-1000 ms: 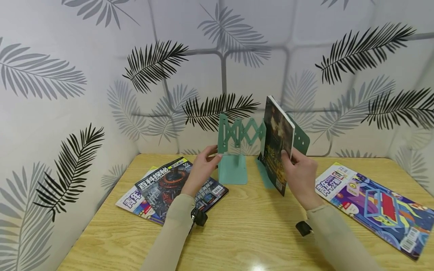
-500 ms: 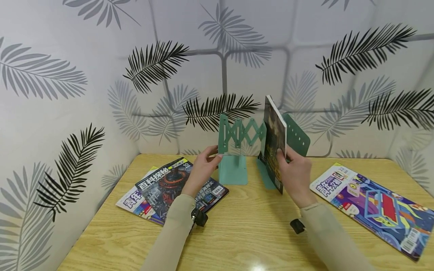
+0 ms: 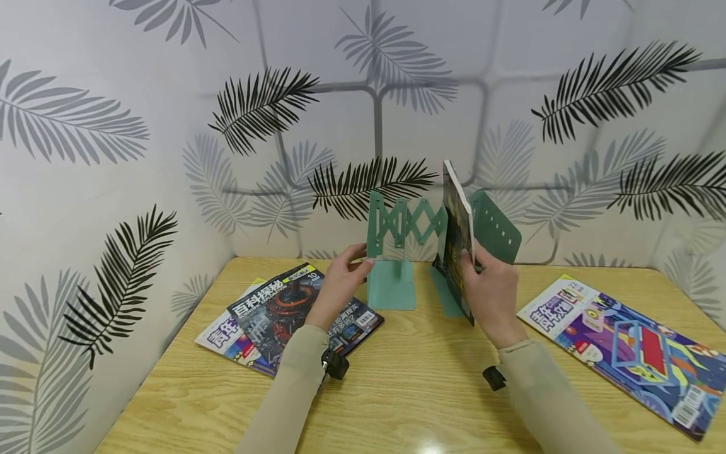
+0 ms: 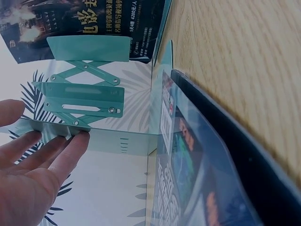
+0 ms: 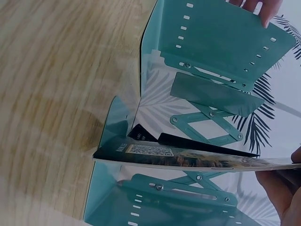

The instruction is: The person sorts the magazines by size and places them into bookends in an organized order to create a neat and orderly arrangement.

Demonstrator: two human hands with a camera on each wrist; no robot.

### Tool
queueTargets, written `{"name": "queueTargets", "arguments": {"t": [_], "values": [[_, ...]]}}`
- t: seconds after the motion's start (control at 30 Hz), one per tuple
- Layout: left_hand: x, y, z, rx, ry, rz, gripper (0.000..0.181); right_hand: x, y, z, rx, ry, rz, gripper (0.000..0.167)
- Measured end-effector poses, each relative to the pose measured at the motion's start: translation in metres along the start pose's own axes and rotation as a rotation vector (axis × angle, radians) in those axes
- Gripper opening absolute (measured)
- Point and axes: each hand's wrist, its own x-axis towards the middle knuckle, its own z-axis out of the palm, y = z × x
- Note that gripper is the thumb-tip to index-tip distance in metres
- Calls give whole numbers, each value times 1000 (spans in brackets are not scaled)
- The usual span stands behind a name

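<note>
A green expandable bookend with crisscross linkages stands at the back of the table. My left hand holds its left end plate, fingertips on the outer face and thumb toward the inner side. In my right hand is a dark-covered magazine, gripped by its near edge with the thumb on the left cover. The magazine stands upright and nearly edge-on in the bookend's right part. In the right wrist view, its lower corner is over the green base, beside a thin black piece.
Two overlapping magazines lie left of the bookend, one reaching near its left base. Another magazine, purple and white, lies at the right. Behind the wooden table hangs a leaf-patterned cloth.
My right hand has moved slightly left with the magazine, which has turned more edge-on and shows less of its front cover. The left hand stays on the bookend's end plate.
</note>
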Motion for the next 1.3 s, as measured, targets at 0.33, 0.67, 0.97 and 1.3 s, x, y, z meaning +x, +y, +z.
{"name": "queueTargets", "arguments": {"t": [0.33,0.67,0.97,1.3], "values": [[-1,0,1,-13,-1,-5,42,0,0,2,-31,-14,-68,19],[1,0,1,-7,-1,-13,43,-2,-3,5,-43,-37,-66,23],[-1,1,3,-7,4,-11,42,-8,-6,5,-81,-74,-53,30],[0,1,0,-3,-7,-19,43,-7,-7,4,-68,-121,-35,36]]}}
